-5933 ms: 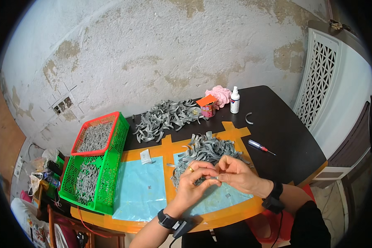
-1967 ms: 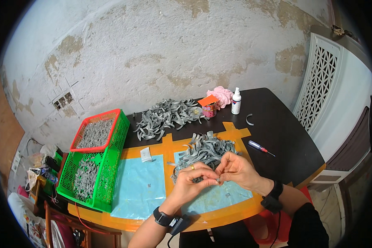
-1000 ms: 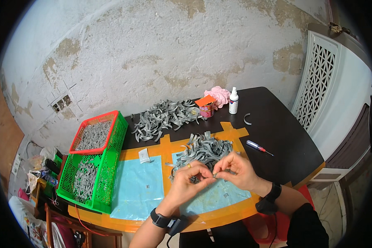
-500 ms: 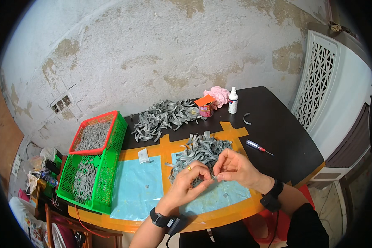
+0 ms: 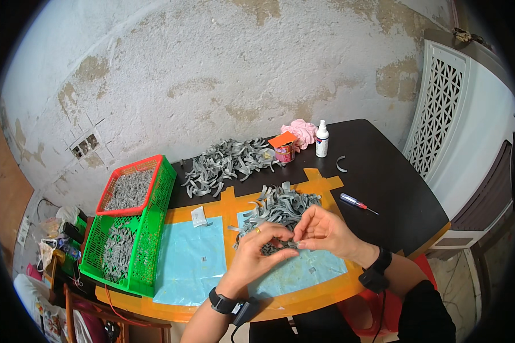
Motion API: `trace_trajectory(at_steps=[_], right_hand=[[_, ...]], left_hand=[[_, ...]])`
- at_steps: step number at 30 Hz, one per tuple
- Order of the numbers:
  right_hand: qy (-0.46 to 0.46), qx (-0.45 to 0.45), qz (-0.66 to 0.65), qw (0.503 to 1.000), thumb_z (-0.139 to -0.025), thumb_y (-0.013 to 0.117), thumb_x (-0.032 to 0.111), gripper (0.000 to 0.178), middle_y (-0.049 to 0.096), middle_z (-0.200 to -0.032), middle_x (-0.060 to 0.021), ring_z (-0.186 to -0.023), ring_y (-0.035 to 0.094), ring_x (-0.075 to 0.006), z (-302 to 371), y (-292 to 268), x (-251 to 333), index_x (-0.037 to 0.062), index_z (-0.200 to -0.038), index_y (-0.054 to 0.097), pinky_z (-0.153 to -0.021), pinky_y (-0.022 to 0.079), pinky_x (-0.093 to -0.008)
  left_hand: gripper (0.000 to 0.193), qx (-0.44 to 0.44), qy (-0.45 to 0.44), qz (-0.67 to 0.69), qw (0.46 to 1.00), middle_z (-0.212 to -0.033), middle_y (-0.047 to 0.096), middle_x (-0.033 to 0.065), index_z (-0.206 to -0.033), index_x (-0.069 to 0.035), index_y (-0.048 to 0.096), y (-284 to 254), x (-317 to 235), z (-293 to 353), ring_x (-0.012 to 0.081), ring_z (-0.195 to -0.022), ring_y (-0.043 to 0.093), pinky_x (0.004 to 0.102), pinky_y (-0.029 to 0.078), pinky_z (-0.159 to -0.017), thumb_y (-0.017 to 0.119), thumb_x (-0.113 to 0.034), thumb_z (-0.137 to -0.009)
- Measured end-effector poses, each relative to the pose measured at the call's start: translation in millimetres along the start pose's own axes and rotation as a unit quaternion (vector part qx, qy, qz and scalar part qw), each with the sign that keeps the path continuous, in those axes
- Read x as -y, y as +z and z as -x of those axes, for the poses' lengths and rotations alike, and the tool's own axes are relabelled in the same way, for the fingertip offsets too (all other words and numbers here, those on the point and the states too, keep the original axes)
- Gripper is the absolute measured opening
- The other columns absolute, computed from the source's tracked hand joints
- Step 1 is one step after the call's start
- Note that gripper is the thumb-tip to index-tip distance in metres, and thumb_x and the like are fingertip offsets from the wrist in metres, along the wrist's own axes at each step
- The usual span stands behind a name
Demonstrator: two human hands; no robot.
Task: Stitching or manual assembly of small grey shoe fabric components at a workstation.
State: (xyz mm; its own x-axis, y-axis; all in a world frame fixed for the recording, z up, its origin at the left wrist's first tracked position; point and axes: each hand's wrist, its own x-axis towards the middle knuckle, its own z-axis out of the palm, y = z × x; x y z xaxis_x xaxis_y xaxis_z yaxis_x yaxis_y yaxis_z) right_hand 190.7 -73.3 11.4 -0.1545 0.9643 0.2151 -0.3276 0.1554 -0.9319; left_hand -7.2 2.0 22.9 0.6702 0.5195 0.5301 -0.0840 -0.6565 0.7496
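Over a heap of curved grey strips (image 5: 283, 207), my two hands meet at their fingertips. My left hand (image 5: 261, 251), with a ring on one finger, has its thumb stretched out, apart from its bent fingers. Grey strips show in that gap. The thumb and fingers of my right hand (image 5: 329, 234) are pinched together at a small grey piece, too small to make out. Under the heap lies a light blue plastic sheet (image 5: 280, 286), edged with orange tape (image 5: 326, 290).
To the left, a red basket (image 5: 156, 182) rests on a green basket (image 5: 136, 274), both with small grey pieces inside. Farther back are a larger strip heap (image 5: 229, 163), a tin (image 5: 284, 153), pink cloth (image 5: 299, 132) and white spray bottle (image 5: 322, 140). A screwdriver (image 5: 353, 200) lies right.
My left thumb and fingers have moved apart from their earlier pinch. My right hand stays in nearly the same spot, still pinched.
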Motion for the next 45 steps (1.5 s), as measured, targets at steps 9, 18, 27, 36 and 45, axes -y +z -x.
trace_trajectory(at_steps=[9, 18, 27, 36, 45], right_hand=[[-0.018, 0.01, 0.008, 1.0, -0.083, 0.067, -0.004, 0.03, 0.057, -0.099, -0.007, -0.093, 0.059, -0.0113, -0.8, 0.6, -5.2, 0.0038, -0.101, 0.044, -0.083, 0.05, -0.0253], [-0.02, -0.008, 0.049, 0.999, -0.085, 0.064, -0.004, 0.02, 0.06, -0.094, -0.0075, -0.09, 0.06, -0.0109, -2.9, -10.0, -0.8, 0.0036, -0.096, 0.049, -0.076, 0.051, -0.0255], [-0.152, 0.023, 0.557, 0.816, -0.082, 0.064, 0.003, 0.019, 0.057, -0.085, -0.0083, -0.077, 0.059, -0.0258, -4.0, -24.9, -30.3, 0.0054, -0.101, 0.066, -0.069, 0.048, -0.035], [-0.12, 0.021, 0.549, 0.827, -0.084, 0.062, 0.008, 0.006, 0.058, -0.089, -0.0079, -0.083, 0.06, -0.0276, -6.3, -22.8, -29.3, 0.006, -0.089, 0.064, -0.072, 0.048, -0.0384], [-0.169, -0.122, 0.422, 0.883, -0.079, 0.069, 0.001, 0.009, 0.059, -0.093, -0.0046, -0.079, 0.059, -0.0136, -9.3, -16.3, -8.0, 0.0035, -0.085, 0.063, -0.066, 0.046, -0.0255]], left_hand=[[0.008, -0.021, -0.006, -0.041, 0.999, -0.078, 0.067, 0.0079, -0.082, -0.002, 0.068, 3.1, 4.6, 3.9, 0.0187, -0.069, 0.064, 0.0287, 0.049, -0.062, 0.074, -0.005, -0.077], [0.003, -0.174, -0.078, 0.146, 0.971, -0.084, 0.066, 0.0079, -0.088, -0.003, 0.06, -10.0, 12.0, 8.1, 0.0158, -0.076, 0.064, 0.0278, 0.051, -0.069, 0.063, -0.001, -0.087], [0.015, -0.637, 0.084, 0.276, 0.715, -0.095, 0.065, 0.0052, -0.104, -0.002, 0.058, -157.7, 19.0, 27.5, 0.0064, -0.075, 0.06, 0.0167, 0.052, -0.066, 0.059, -0.012, -0.093], [0.03, -0.743, 0.123, 0.211, 0.623, -0.106, 0.063, 0.0136, -0.114, 0.004, 0.05, -215.3, 65.9, 67.7, 0.0206, -0.091, 0.063, 0.0249, 0.055, -0.082, 0.064, -0.005, -0.089], [0.016, -0.018, -0.159, -0.144, 0.977, -0.08, 0.066, 0.0053, -0.093, -0.006, 0.069, -17.5, 14.2, 1.5, 0.0157, -0.068, 0.062, 0.0288, 0.049, -0.061, 0.072, -0.016, -0.08]])
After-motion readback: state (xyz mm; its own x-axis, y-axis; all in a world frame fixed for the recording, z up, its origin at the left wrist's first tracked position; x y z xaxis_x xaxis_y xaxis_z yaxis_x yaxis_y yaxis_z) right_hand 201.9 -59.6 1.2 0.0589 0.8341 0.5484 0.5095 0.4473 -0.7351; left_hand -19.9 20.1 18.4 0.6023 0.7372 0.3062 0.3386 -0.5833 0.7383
